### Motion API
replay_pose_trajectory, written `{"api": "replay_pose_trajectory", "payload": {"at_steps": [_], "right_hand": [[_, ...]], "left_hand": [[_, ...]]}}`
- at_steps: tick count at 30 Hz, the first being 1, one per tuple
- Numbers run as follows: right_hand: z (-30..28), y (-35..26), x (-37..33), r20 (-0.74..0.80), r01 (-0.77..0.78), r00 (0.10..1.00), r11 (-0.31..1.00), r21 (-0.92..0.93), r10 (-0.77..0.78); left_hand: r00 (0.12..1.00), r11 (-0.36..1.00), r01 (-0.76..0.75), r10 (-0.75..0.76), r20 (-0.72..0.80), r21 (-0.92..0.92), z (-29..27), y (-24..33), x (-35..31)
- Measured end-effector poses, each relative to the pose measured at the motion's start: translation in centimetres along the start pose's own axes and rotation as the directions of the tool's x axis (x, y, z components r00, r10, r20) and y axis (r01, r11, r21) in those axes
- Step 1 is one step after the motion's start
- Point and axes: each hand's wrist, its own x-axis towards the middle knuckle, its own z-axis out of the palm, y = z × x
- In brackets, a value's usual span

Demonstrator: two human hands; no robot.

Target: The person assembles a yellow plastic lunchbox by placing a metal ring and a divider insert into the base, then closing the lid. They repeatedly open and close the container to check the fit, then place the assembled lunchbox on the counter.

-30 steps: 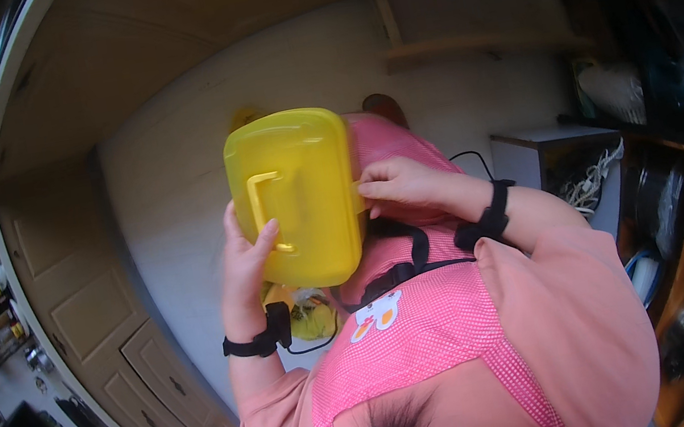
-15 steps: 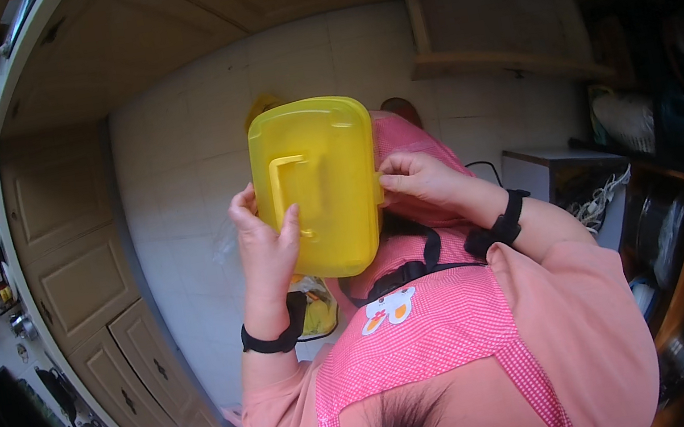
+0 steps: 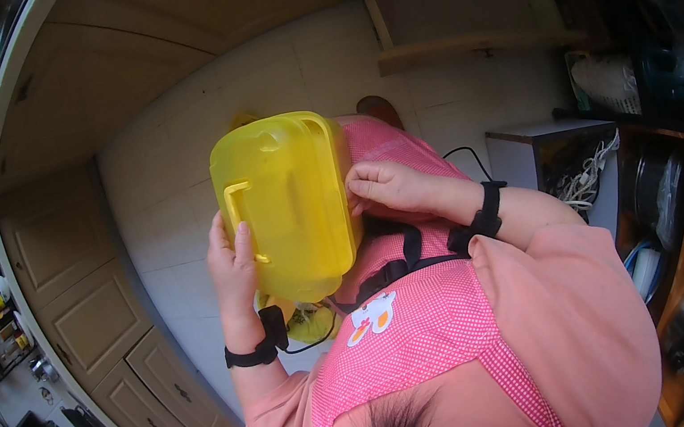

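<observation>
While I look down over my pink checked apron (image 3: pixel 435 334), the yellow plastic container (image 3: pixel 287 209) sits between my two hands in front of my chest, above the pale tiled floor (image 3: pixel 178 205). It is translucent yellow with rounded corners, and a yellow clip handle stands out on the broad face turned toward me. My left hand (image 3: pixel 233 263) is wrapped around its left edge, thumb lying by the clip. My right hand (image 3: pixel 383 188) has its fingers curled and pinched on the right rim. The container's bottom end is cut off from view behind my apron and the strap, and something yellow beneath it is too hidden to make out. What is inside I cannot tell. Its long axis runs up and down in the picture, slightly tilted, the domed end pointing away from me. Black bands circle both wrists. Wooden cabinets (image 3: pixel 93 291) stand to my left.
</observation>
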Motion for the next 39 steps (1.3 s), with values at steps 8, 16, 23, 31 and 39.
{"api": "replay_pose_trajectory", "payload": {"at_steps": [8,16,23,31,39], "right_hand": [[2.0,-3.8,-0.6,0.098,0.265,0.759,0.168,-0.95,-0.643],[6.0,-4.1,3.9,0.535,0.359,0.688,-0.409,-0.839,-0.491],[6.3,-4.4,6.0,0.619,0.516,0.681,-0.343,-0.785,-0.393],[3.3,-8.6,-0.2,0.658,0.495,0.501,-0.437,-0.751,-0.562],[-2.9,-13.3,-8.6,0.093,0.05,0.608,-0.078,-0.996,-0.789]], "left_hand": [[0.991,0.934,0.122,-0.098,0.087,-0.336,-2.7,-1.0,-0.4],[0.966,0.715,0.257,-0.165,0.2,-0.65,-2.9,-0.7,-1.3],[0.957,0.606,0.29,-0.183,0.224,-0.741,-2.8,0.5,-1.7],[0.954,0.622,0.3,-0.189,0.233,-0.723,-3.2,-1.3,-0.9],[0.995,0.918,0.051,-0.014,0.096,-0.394,-1.1,-1.2,-0.8]]}}
